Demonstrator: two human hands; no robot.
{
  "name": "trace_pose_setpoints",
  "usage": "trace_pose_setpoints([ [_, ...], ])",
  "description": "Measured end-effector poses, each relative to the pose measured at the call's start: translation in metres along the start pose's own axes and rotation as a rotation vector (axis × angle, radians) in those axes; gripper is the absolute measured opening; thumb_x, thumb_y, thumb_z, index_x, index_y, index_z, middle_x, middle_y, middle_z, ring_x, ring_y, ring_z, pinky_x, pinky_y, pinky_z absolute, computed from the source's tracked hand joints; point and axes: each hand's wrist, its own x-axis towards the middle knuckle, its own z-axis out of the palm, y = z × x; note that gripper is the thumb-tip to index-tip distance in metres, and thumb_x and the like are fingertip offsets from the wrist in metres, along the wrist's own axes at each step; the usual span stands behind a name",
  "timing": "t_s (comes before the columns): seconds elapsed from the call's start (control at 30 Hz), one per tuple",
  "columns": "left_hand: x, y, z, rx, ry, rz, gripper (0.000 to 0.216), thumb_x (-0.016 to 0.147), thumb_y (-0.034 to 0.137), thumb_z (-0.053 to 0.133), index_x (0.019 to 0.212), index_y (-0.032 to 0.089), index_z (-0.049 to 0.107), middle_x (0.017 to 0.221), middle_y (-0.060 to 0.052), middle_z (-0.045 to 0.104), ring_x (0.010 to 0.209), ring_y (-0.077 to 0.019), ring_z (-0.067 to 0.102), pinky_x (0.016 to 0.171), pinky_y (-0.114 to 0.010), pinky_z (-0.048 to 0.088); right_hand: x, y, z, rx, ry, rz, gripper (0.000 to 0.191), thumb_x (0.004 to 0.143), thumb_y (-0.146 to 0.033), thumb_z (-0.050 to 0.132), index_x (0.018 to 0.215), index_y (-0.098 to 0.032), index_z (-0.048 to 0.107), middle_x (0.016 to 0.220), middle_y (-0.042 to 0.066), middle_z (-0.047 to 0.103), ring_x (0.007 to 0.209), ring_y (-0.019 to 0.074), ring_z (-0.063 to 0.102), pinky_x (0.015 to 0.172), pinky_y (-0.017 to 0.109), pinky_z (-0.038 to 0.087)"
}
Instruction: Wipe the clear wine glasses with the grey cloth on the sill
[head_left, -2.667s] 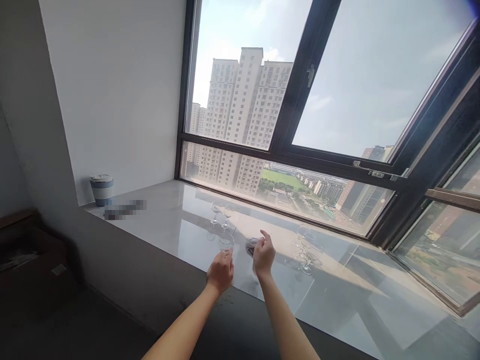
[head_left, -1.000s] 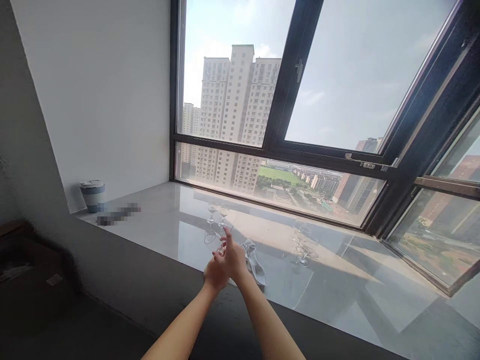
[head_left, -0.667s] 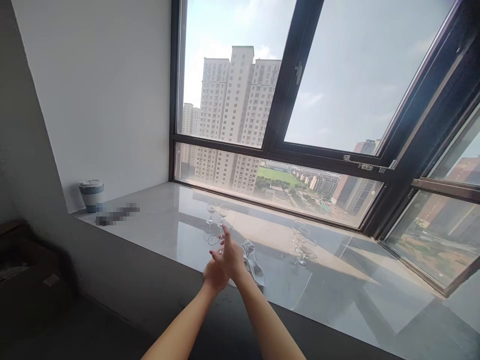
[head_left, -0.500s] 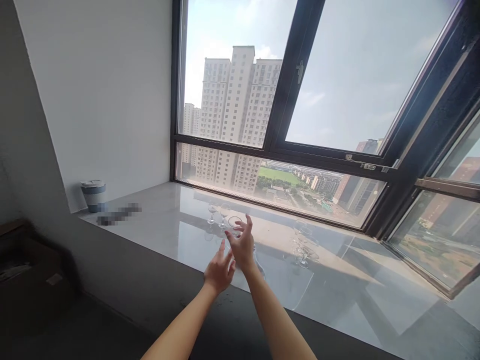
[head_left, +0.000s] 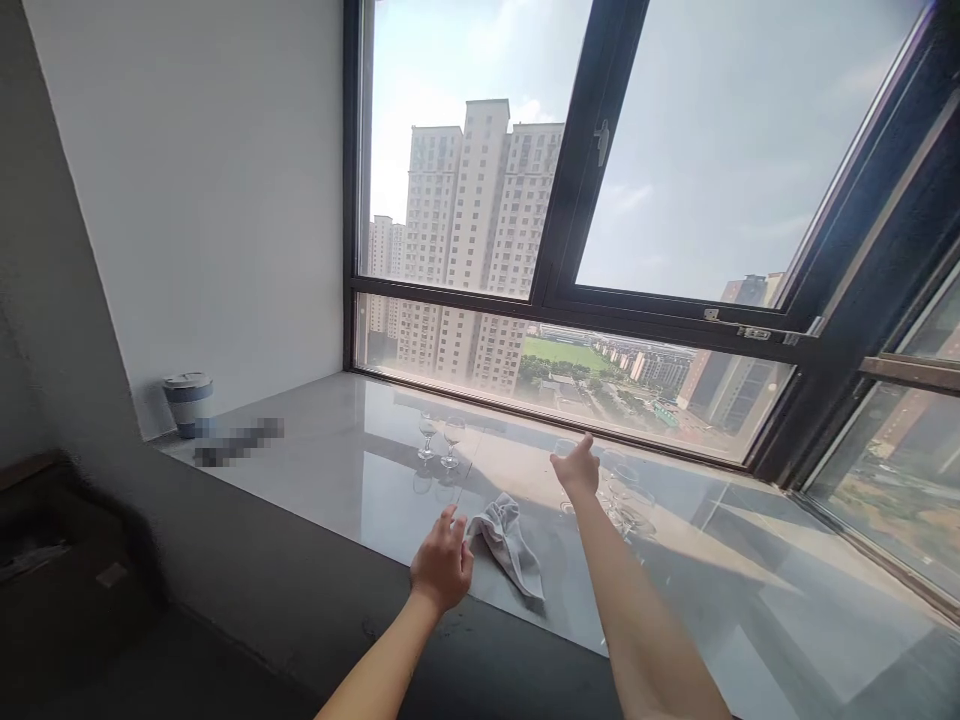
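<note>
Beside glasses (head_left: 626, 495), right hand (head_left: 576, 472) reaches outstretched.

Head view, both forearms in frame. Left hand (head_left: 441, 565) and right hand (head_left: 576, 472): both bare, no gloves. No sleeve reaches either forearm as far as the bottom edge of the frame; no cuff shows. No watch, strap or bracelet at either wrist. No ring can be made out on the fingers that show. Fingernails look short and plain, though too small to check closely. No marks, tape or plasters on the arms. The rest of the body lies outside the frame.
</note>
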Motion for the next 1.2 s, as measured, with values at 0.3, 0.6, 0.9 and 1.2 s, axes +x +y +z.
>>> trace_pose_setpoints([
  [0.3,0.000,0.004,-0.007,-0.022,-0.029,-0.028,0.030,0.084,0.016,0.042,0.112,0.021,0.052,0.137,-0.013,0.046,0.109,-0.0242,0.058,0.085,-0.038,0.053,0.044,0.015,-0.001,-0.268,-0.096,-0.114,0.087,0.080,-0.040,0.056,0.148,-0.017,0.007,0.126,0.017,0.051,0.115,0.0302,0.052,0.081,0.039,0.047],
  [0.6,0.001,0.007,-0.009,-0.005,-0.083,-0.052,0.030,0.080,0.015,0.045,0.108,0.022,0.052,0.136,-0.012,0.047,0.113,-0.0256,0.055,0.089,-0.038,0.052,0.076,0.013,-0.003,-0.560,-0.217,-0.233,0.075,0.075,-0.034,0.064,0.139,-0.018,0.030,0.109,0.015,0.059,0.124,0.0314,0.041,0.090,0.041,0.031],
  [0.9,0.001,0.008,-0.013,0.017,-0.111,-0.060,0.027,0.084,0.017,0.042,0.107,0.022,0.053,0.135,-0.012,0.048,0.108,-0.0255,0.057,0.082,-0.037,0.053,0.090,0.013,-0.006,-0.624,-0.354,-0.220,0.061,0.065,-0.023,0.063,0.123,-0.020,0.044,0.095,0.014,0.060,0.127,0.0317,0.036,0.085,0.038,0.028],
  [1.2,0.001,0.008,-0.012,-0.009,-0.117,-0.062,0.027,0.082,0.015,0.043,0.107,0.022,0.052,0.134,-0.011,0.047,0.112,-0.0257,0.055,0.087,-0.039,0.052,0.096,0.024,-0.008,-0.640,-0.394,-0.195,0.074,0.063,-0.019,0.061,0.134,-0.021,0.040,0.107,0.013,0.062,0.134,0.0335,0.030,0.096,0.049,0.023],
])
